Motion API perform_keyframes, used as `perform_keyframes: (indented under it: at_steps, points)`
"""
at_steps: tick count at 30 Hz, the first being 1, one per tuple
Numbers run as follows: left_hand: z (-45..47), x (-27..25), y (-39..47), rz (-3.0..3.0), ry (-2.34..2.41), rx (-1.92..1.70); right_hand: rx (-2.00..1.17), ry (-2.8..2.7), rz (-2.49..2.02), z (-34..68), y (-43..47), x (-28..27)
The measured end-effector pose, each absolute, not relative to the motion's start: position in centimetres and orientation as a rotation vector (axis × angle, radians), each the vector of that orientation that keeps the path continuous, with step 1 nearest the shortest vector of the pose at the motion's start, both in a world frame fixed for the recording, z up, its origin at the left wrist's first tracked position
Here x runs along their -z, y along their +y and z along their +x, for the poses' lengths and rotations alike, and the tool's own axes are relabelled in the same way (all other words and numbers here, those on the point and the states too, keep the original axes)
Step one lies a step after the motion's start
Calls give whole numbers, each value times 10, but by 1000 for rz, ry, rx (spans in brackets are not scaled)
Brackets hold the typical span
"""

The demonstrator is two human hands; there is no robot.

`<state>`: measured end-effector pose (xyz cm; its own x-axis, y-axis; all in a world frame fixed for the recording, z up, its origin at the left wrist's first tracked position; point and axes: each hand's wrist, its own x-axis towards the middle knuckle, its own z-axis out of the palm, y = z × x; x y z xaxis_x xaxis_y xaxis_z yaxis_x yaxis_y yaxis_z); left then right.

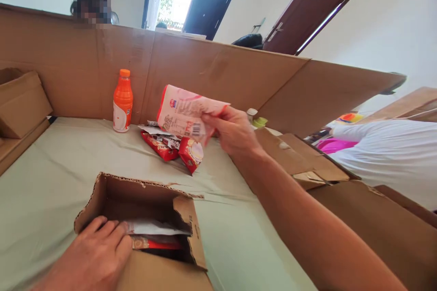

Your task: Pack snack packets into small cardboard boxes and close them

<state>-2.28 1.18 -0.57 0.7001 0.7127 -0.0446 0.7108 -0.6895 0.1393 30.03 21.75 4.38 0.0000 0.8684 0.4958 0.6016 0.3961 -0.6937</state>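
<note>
Raised over the table, my right hand (232, 129) pinches the right end of a flat pink-and-white packet (184, 109) with a barcode and printed text. Beneath it lie several red and white snack packets (164, 145), partly covered by it. My left hand (104, 241) grips the near left edge of an open cardboard box (146, 188), its fingertips hidden inside. In the box, a white packet (153, 227) and a red patterned packet (155, 242) stand on edge. An orange bottle (123, 102) stands upright behind, left of the packet in my right hand.
A tall cardboard wall (211, 63) runs along the back of the green-covered table (75, 141). More cardboard boxes stand at the left (23, 100) and right (368, 227). Two bottle tops (256, 118) show beyond my right hand. A person in white (392, 154) is at the right.
</note>
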Motion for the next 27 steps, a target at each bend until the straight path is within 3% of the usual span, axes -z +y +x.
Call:
perform_keyframes:
  at_steps: [4, 11, 17, 21, 27]
  points:
    - [-9, -8, 11, 2661, 1251, 106, -806, -1701, -917, 294, 121, -71]
    - [-7, -18, 9, 2632, 1293, 188, -470, -2341, -894, 227, 60, -50]
    - [-9, -17, 5, 2631, 1318, 171, -516, -2556, -1204, 196, 82, -11]
    - [-10, -15, 8, 2661, 1319, 161, -427, -2890, -1447, 201, 80, -18]
    - [-10, -12, 12, 2665, 1312, 170, -203, -3080, -1442, 188, 77, -34]
